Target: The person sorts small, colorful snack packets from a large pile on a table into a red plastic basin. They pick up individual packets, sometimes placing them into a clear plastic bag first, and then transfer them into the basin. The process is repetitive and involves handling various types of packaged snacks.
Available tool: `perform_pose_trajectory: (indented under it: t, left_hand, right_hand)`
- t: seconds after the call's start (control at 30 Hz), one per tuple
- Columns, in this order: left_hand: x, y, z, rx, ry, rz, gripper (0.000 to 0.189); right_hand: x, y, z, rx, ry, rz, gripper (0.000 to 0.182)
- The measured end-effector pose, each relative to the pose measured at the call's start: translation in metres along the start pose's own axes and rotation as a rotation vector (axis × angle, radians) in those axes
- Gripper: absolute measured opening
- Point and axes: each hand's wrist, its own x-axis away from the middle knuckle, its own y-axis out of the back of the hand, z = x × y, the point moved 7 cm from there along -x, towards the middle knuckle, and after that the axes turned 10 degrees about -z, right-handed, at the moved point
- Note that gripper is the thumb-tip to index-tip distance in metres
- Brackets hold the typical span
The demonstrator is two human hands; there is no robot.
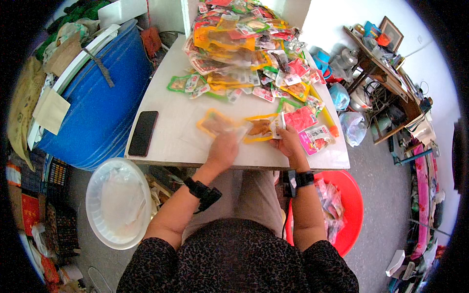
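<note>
My right hand [287, 142] grips the pale end of a yellow-edged food packet [261, 129], with brown food visible through its window. My left hand [223, 148] is blurred by motion and appears closed on a second yellow-edged packet [215, 122], also smeared by motion. Both packets are over the front part of the white table [176, 128]. Just beyond my right hand lie a pink-red packet [301, 119] and a pink-and-white packet [317, 140]. A large heap of mixed packets [227, 55] covers the table's far end.
A black phone [143, 133] lies at the table's left edge. Below stand a translucent white tub [93, 223] holding clear plastic and a red basin [355, 216] of packets. A blue barrel [99, 95] rises at left; a cluttered wooden desk [381, 69] stands at right.
</note>
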Motion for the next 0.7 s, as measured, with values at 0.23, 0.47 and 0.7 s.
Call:
perform_pose_trajectory:
  t: [0.23,0.47,0.7]
  left_hand:
    - [0.004,0.005,0.009,0.052,0.031,-0.095,0.014]
    - [0.005,0.005,0.013,0.073,0.067,-0.114,0.015]
    - [0.003,0.002,0.016,0.073,0.162,-0.112,0.015]
  right_hand:
    - [0.039,0.013,0.000,-0.238,0.030,-0.031,0.022]
    - [0.053,0.017,-0.015,-0.357,0.001,0.062,0.021]
    - [0.060,0.009,-0.023,-0.289,-0.048,0.039,0.021]
